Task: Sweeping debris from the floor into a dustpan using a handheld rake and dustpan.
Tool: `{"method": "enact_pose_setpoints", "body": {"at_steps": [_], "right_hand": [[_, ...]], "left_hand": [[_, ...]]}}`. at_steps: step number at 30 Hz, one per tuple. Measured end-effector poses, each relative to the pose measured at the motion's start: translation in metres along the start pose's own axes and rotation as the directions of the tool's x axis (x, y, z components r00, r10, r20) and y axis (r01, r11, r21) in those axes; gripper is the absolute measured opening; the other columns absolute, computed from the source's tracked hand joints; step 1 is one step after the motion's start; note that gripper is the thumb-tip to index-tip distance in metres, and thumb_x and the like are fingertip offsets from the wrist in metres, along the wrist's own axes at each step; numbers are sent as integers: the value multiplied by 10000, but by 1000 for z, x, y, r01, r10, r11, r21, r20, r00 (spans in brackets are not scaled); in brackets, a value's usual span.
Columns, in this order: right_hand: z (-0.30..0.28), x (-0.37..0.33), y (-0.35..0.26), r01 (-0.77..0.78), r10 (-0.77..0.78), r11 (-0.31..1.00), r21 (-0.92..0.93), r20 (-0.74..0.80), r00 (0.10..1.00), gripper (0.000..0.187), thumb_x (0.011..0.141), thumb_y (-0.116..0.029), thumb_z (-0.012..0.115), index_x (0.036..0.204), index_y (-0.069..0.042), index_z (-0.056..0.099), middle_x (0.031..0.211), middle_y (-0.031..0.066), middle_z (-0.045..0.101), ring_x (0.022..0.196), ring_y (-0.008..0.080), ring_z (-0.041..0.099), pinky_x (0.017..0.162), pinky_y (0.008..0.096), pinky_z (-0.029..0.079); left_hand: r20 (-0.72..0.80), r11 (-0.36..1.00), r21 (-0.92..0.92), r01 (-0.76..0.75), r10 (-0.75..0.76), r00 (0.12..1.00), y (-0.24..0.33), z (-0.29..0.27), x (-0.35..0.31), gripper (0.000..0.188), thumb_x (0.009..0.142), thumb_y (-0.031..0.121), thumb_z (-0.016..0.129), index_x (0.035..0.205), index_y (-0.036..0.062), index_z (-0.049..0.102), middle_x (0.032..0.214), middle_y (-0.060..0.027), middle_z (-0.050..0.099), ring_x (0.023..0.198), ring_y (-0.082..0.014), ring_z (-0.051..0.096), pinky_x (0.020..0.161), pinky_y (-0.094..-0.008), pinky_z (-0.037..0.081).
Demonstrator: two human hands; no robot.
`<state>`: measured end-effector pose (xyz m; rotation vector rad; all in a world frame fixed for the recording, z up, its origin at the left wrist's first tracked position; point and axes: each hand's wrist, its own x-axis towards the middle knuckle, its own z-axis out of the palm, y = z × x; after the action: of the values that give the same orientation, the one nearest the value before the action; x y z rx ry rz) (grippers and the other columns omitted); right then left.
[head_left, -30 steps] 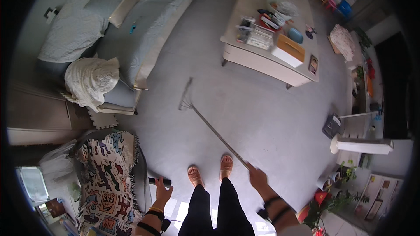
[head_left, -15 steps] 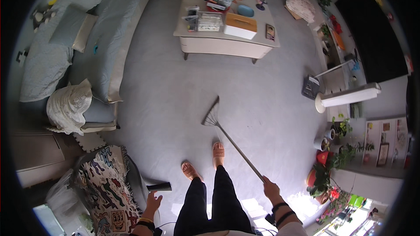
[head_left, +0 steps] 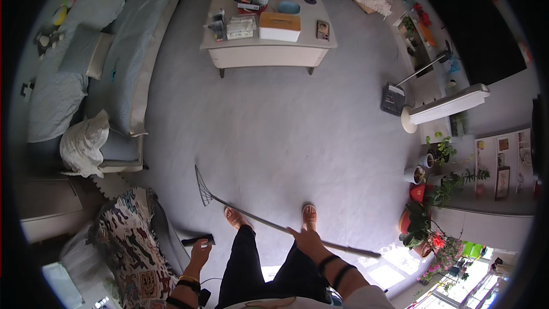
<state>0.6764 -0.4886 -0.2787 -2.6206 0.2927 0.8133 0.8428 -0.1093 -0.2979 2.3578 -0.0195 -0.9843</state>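
Note:
My right hand (head_left: pixel 307 242) is closed round the pole of a broom (head_left: pixel 251 216). The pole slants across in front of my legs, and its dark end sticks out to the right of my hand. Its fan-shaped, openwork head (head_left: pixel 203 187) is on the grey floor, ahead and left of my left foot. At lower left my left hand (head_left: pixel 199 250) touches the black armrest (head_left: pixel 207 239) of a chair, fingers curled at it. A patterned, fringed blanket (head_left: pixel 132 240) covers that chair.
A low table (head_left: pixel 269 56) bearing boxes and bowls stands ahead. The sofa (head_left: pixel 123 94) runs along the left. On the right are a dustpan (head_left: pixel 393 98), a white column-shaped appliance (head_left: pixel 449 105) and potted plants (head_left: pixel 420 217). Sunlight patches the floor (head_left: pixel 274 131) near my right.
The broom head has swung left and toward me, and the pole now lies flatter across my legs. My right hand has come inward. My left hand has reached the armrest.

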Motion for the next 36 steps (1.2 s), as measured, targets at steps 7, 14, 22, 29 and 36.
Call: {"method": "enact_pose_setpoints", "body": {"at_steps": [7,14,22,29,36], "right_hand": [[-6,-5,147,-172,173,981,-83,4,985,442,824,-163,466,1243,-301,444,744,108,595,674,272,613,568,411,488],[-71,-136,346,-297,305,925,-236,-1,952,454,849,-224,475,1286,-285,371,740,114,576,640,266,602,564,404,484],[-56,-170,315,56,-32,982,-180,137,990,577,797,-148,471,1334,-275,302,723,119,559,594,285,574,550,422,484],[37,-144,167,422,-386,904,-60,307,870,537,794,-155,468,1307,-260,347,810,167,549,620,316,597,557,427,498],[66,-154,162,383,-269,888,-255,390,881,390,834,-155,449,1209,-259,462,813,154,573,717,312,612,625,419,498]], "left_hand": [[-64,988,-1,155,-155,986,46,68,-52,389,776,255,601,1097,46,531,1069,-171,552,907,-271,587,796,-354,466],[-96,981,-29,192,-194,976,91,157,-113,380,780,252,603,1091,48,526,1088,-170,530,874,-286,596,777,-368,475],[229,683,-688,246,-117,966,191,292,-112,213,841,184,543,1010,54,541,883,-66,580,788,-160,568,705,-285,468],[560,246,-646,723,-491,667,202,416,-120,351,818,308,559,890,-32,507,701,-109,567,502,-172,553,391,-299,462],[314,80,-903,423,-548,775,175,507,-143,415,773,57,604,1077,17,324,788,-136,567,607,-228,616,431,-320,532]]}}
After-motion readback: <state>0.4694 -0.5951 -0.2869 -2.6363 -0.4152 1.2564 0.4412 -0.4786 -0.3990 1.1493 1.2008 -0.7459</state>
